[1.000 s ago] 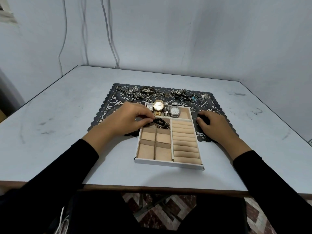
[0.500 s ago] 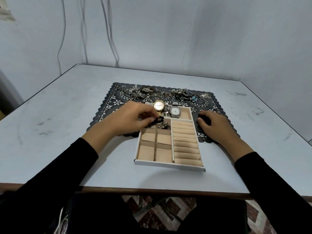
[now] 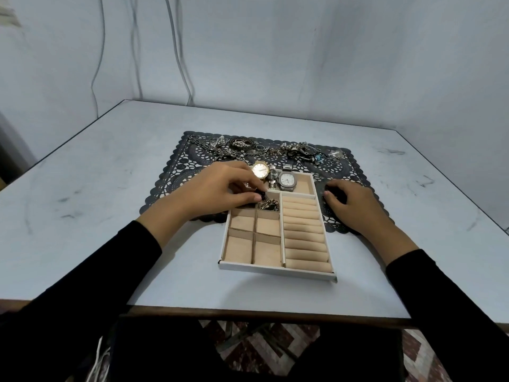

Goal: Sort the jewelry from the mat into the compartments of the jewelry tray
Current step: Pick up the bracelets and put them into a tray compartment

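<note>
A white jewelry tray (image 3: 275, 268) with beige compartments lies at the near edge of a black lace mat (image 3: 187, 164). My left hand (image 3: 220, 188) pinches a black bead bracelet (image 3: 260, 195) over the tray's upper-left small compartment. Beside it, a compartment holds a chain bracelet (image 3: 269, 204). A gold watch (image 3: 260, 170) and a silver watch (image 3: 286, 180) lie in the tray's top section. My right hand (image 3: 355, 205) rests on the mat just right of the tray, fingers relaxed. Several chains, rings and bracelets (image 3: 242, 144) lie along the mat's far edge.
The grey table (image 3: 96, 194) has its front edge (image 3: 248, 312) close to me. Walls meet behind it, with cables (image 3: 181, 51) hanging down the left wall. Ring rolls (image 3: 303, 232) fill the tray's right column.
My left hand has lowered the black bead bracelet from above the tray toward the upper-left small compartment. The right hand has stayed in place on the mat.
</note>
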A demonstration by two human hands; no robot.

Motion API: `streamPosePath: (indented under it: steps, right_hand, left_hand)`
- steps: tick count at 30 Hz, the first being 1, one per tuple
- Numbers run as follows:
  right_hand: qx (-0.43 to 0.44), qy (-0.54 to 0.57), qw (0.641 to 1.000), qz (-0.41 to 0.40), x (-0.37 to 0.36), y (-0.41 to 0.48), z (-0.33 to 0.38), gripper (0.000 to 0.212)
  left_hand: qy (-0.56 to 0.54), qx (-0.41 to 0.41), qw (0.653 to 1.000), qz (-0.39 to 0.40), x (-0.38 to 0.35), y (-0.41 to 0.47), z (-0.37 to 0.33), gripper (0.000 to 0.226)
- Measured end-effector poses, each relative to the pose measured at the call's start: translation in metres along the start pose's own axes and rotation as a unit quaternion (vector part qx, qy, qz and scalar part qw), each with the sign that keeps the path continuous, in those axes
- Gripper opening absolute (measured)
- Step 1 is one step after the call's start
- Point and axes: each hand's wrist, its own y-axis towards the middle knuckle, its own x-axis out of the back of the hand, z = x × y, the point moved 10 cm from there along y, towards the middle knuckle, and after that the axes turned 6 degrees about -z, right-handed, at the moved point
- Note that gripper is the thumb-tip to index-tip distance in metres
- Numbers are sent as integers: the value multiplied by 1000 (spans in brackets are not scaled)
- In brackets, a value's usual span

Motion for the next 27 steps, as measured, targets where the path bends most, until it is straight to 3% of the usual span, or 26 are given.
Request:
streamPosePath:
  steps: [7, 12, 27]
  right_hand:
    - [-2, -4, 1000, 0, -1, 1, -1, 32]
    - [-2, -3, 1000, 1, 0, 1, -2, 32]
    - [-12, 7, 1000, 1, 0, 1, -4, 32]
  left_hand:
    - [-41, 3, 999, 24, 3, -5, 1, 13]
    - [-11, -1, 999, 33, 1, -5, 4, 15]
    - [-124, 138, 983, 14, 3, -8, 27, 22]
